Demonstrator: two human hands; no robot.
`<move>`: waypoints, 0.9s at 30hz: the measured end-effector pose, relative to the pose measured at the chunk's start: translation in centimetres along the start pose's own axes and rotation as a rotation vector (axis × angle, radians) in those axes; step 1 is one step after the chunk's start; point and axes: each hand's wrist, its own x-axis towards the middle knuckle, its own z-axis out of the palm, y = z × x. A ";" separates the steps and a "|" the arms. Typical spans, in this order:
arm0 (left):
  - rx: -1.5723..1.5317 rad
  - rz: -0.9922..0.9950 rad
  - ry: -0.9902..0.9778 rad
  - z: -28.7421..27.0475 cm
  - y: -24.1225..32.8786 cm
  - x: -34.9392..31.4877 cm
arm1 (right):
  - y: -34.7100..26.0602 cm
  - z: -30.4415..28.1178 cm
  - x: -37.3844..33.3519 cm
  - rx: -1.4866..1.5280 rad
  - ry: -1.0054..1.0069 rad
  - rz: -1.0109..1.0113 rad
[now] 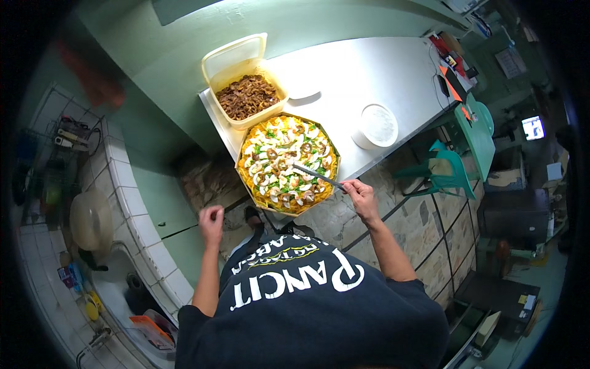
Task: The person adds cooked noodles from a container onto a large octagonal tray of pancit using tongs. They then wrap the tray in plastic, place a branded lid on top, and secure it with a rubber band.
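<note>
In my right hand [361, 200] is a dark, slim utensil [321, 176], gripped at its near end. Its far tip reaches over an octagonal tray [251, 195] of yellow noodles. White slices that look like egg, pinkish shrimp, brown bits and chopped greens [286, 161] top the noodles. The tray sits at the table's near left corner. My left hand [211, 225] hovers apart from the tray, to its lower left, with curled fingers and nothing visible in them. Behind the tray, an open plastic container [279, 106] holds brown, crumbly pieces [247, 97].
On the white table [369, 67] stand a round white tub [376, 126] and a white plate-like item [303, 86]. A green chair [452, 169] is at the right beside a green table [476, 138]. To the left runs a tiled counter [138, 212] with a sink [114, 277].
</note>
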 end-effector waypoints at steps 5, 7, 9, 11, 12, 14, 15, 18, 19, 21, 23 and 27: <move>-0.269 -0.075 -0.340 3.8 5.9 4.3 | -0.4 1.9 0.9 0.133 -0.120 0.017; -0.397 -0.212 -0.381 4.5 7.5 4.7 | -0.7 2.5 0.5 0.159 -0.152 0.043; -0.476 -0.271 -0.418 4.7 8.3 5.3 | -0.8 3.0 0.5 0.238 -0.169 0.002; -0.461 -0.308 -0.450 5.1 8.7 5.5 | -0.8 3.1 0.6 0.217 -0.172 0.010; -0.528 -0.312 -0.448 5.3 8.9 5.4 | -0.8 3.1 0.6 0.214 -0.178 0.006; -0.616 -0.380 -0.433 5.6 9.1 5.2 | -0.6 3.3 0.6 0.210 -0.169 0.008; -0.614 -0.391 -0.435 5.6 9.1 5.3 | -0.6 3.4 0.6 0.210 -0.166 0.013; -0.629 -0.381 -0.429 5.8 8.7 5.7 | -0.6 3.4 0.6 0.182 -0.179 0.012; -0.623 -0.372 -0.426 5.9 8.5 5.9 | -0.5 3.4 0.5 0.178 -0.174 0.009; -0.616 -0.344 -0.419 6.1 8.1 6.1 | -0.5 3.3 0.5 0.169 -0.164 0.005; -0.605 -0.315 -0.408 6.0 7.6 6.2 | -0.4 3.1 0.5 0.211 -0.133 -0.011; -0.484 -0.284 -0.223 4.6 5.3 6.4 | -0.2 0.4 1.3 -0.023 0.087 -0.087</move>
